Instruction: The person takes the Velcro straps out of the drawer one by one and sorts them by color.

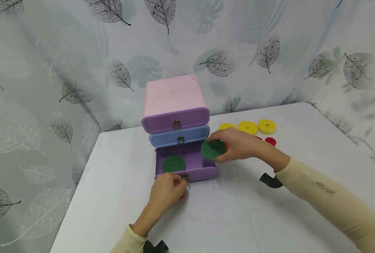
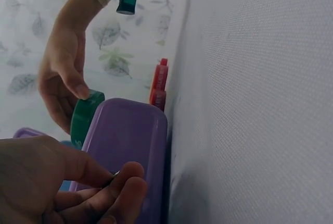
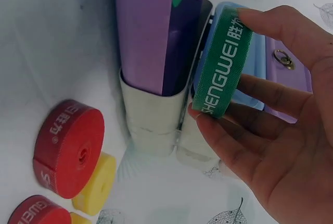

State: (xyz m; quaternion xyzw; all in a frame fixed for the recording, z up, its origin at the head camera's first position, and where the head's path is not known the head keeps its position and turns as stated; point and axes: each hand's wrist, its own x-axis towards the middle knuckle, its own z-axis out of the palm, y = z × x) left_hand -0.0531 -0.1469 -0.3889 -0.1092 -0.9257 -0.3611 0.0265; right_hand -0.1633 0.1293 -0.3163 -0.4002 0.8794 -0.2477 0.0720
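A small three-drawer cabinet (image 1: pixel 174 95) with a pink top stands on the table, its bottom purple drawer (image 1: pixel 203 174) pulled out. One green roll of tape (image 1: pixel 173 163) lies flat in the left part of that drawer. My left hand (image 1: pixel 166 191) pinches the ring pull at the drawer's front between thumb and fingers. Over the drawer's right side, my right hand (image 1: pixel 238 144) grips a second green roll (image 3: pixel 223 60) by its edge, thumb on one side and fingertips on the other. White lettering runs along this roll's rim in the right wrist view.
Several yellow rolls (image 1: pixel 266 127) stand right of the cabinet towards the back. Red rolls (image 3: pixel 69 148) lie in front of them, partly hidden by the right hand in the head view. A leaf-patterned cloth (image 1: pixel 238 42) hangs behind the white table (image 1: pixel 238 218).
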